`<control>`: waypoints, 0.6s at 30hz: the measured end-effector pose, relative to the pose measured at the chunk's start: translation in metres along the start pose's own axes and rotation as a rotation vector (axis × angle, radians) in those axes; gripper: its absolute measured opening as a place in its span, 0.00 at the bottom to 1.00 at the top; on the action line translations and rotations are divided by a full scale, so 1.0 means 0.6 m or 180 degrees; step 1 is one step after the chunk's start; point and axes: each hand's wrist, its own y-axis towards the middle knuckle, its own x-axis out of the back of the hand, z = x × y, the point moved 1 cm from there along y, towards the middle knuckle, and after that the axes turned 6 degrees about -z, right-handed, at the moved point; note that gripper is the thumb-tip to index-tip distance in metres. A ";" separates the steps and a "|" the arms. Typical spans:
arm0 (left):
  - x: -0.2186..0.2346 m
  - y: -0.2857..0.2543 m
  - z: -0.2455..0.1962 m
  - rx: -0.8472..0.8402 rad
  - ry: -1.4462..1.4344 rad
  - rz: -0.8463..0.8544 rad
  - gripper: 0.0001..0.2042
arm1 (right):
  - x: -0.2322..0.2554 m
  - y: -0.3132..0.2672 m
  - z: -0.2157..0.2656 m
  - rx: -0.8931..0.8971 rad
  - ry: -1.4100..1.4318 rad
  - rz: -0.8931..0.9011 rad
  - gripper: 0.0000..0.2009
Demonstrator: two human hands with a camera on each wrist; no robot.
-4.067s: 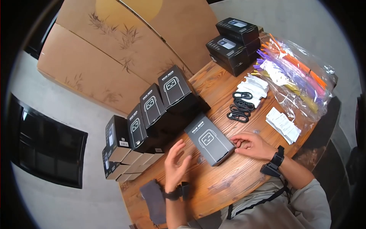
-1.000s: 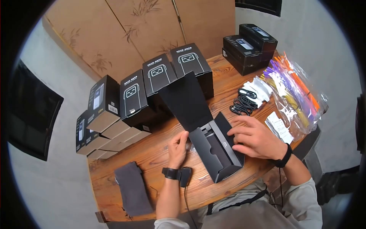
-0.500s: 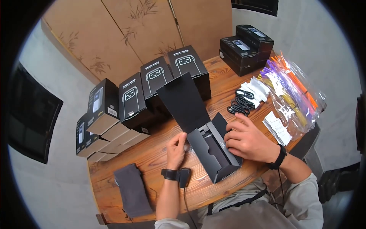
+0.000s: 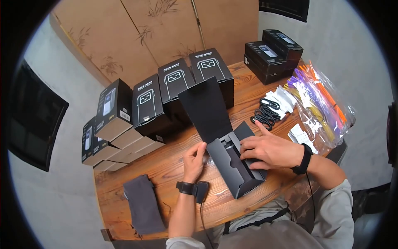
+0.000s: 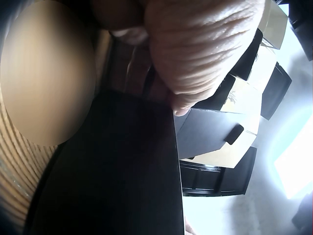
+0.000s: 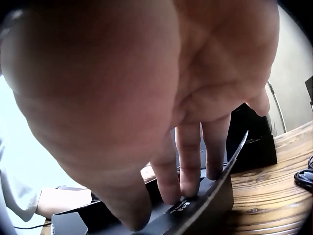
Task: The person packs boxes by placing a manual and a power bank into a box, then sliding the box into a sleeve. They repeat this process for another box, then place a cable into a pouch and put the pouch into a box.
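An open black box lies in front of me, its long lid standing up at the far end and a side flap folded out. A black insert with cut-outs shows inside. My left hand grips the box's left side, thumb at the edge and fingers curled; the left wrist view shows the thumb close against the black panel. From the right, my right hand reaches over the box. Its extended fingers point down onto a dark strip with small white print inside.
Black boxes with line-drawn faces and stacked product boxes stand at the left and back. More boxes sit back right. Coiled black cables, white packets, paper slips and a bag of coloured ties lie right. A grey cloth lies front left.
The box has gone from closed to open, its lid raised. My left hand has come to the box's side. Lately my right hand has shifted left, from the side flap over the box's inside.
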 end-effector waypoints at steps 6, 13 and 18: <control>0.004 0.002 -0.001 0.0211 -0.0106 0.0109 0.12 | -0.031 0.030 0.004 0.0054 -0.0552 -0.0098 0.23; 0.000 0.001 -0.004 0.0146 -0.0162 0.0005 0.11 | -0.057 0.046 -0.001 0.0148 -0.1317 -0.0099 0.39; 0.000 0.000 -0.011 0.0179 -0.0148 0.0043 0.12 | -0.066 0.059 0.018 0.0078 -0.1774 0.0342 0.49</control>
